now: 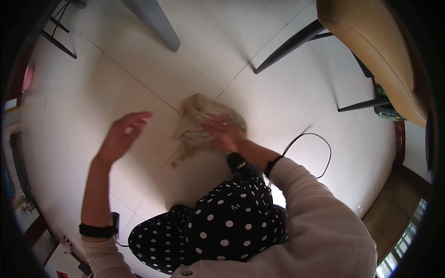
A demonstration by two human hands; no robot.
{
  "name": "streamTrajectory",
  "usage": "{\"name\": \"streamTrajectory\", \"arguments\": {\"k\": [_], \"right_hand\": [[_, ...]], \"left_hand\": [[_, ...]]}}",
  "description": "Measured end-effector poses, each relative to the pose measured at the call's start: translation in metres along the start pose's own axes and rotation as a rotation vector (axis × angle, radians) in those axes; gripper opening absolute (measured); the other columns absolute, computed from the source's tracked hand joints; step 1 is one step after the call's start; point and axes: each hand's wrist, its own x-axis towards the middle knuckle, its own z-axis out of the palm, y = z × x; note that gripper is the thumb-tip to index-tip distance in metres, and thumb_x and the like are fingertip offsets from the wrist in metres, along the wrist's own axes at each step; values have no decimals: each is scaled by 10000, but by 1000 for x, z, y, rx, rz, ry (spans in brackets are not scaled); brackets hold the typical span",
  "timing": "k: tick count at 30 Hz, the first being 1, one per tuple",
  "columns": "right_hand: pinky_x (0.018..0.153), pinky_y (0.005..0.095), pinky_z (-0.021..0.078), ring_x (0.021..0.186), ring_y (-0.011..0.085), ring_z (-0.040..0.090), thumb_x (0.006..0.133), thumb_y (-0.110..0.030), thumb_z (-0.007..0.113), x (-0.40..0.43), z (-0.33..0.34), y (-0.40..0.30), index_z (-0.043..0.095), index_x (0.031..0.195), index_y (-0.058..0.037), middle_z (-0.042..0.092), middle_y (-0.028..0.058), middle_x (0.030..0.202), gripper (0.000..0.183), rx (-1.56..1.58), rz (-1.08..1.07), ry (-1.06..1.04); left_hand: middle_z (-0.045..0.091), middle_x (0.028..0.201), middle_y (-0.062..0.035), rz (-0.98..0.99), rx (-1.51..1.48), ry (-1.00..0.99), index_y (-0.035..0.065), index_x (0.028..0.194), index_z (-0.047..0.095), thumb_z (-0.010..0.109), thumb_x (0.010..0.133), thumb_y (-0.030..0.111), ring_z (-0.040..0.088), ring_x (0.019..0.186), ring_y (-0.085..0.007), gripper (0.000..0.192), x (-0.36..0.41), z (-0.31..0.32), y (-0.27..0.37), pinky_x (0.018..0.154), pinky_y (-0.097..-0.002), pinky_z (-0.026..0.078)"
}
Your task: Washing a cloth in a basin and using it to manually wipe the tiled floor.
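Observation:
A crumpled, pale cloth (191,129) with brownish edges lies on the tiled floor in front of me. My right hand (224,131) is flat on top of it, palm down with the fingers stretched out, slightly blurred by motion. A ring shows on one finger. To the left of the cloth, my left hand (127,133) is held in the air, apart from it. Its fingers are loosely bent and slightly spread, with nothing in them. Part of the cloth is hidden under my right hand.
My bent knees in polka-dot trousers (224,224) and a dark shoe (240,163) are close below the cloth. A thin black cable (330,153) loops at right. A tan chair (375,45) with dark legs stands at upper right, a grey furniture leg (156,24) at the top.

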Motion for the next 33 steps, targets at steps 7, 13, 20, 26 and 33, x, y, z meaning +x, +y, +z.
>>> {"name": "streamTrajectory", "arguments": {"k": [7,13,20,26,33], "right_hand": [[1113,490,131,1374,330,216,844,-349,526,-45,-73,73,338,1380,-22,266,118,1483,656,-259,533,12],[1095,439,208,1351,284,263,887,-393,457,74,-49,33,394,1347,-57,336,114,1441,573,-175,284,133],[1107,458,209,1334,228,324,789,-375,601,-36,-50,67,437,1342,-147,391,38,1415,620,-113,-33,-101],[1100,491,163,1363,270,248,858,-448,473,151,-67,71,341,1397,-127,321,93,1457,641,-299,465,300],[1115,483,119,1378,203,223,791,-383,590,200,22,-22,475,1321,-217,373,-15,1426,567,-2,-175,81]], "left_hand": [[626,1101,-78,-382,-55,572,43,1182,559,435,928,204,603,872,-147,325,-143,-60,-96,793,-273,440],[635,1082,-68,-138,2,117,26,1128,586,491,886,-29,611,901,-159,266,-51,0,-43,814,-276,483],[648,1050,-67,-268,-38,284,31,1119,597,462,870,-62,624,842,-142,297,-104,7,-78,781,-263,477],[670,987,-92,-373,75,209,39,1045,627,500,839,-88,656,818,-180,273,-152,0,-89,749,-285,521],[658,961,-97,23,214,131,42,1050,626,507,820,-102,633,849,-191,296,-32,-4,-12,759,-285,514]]}}
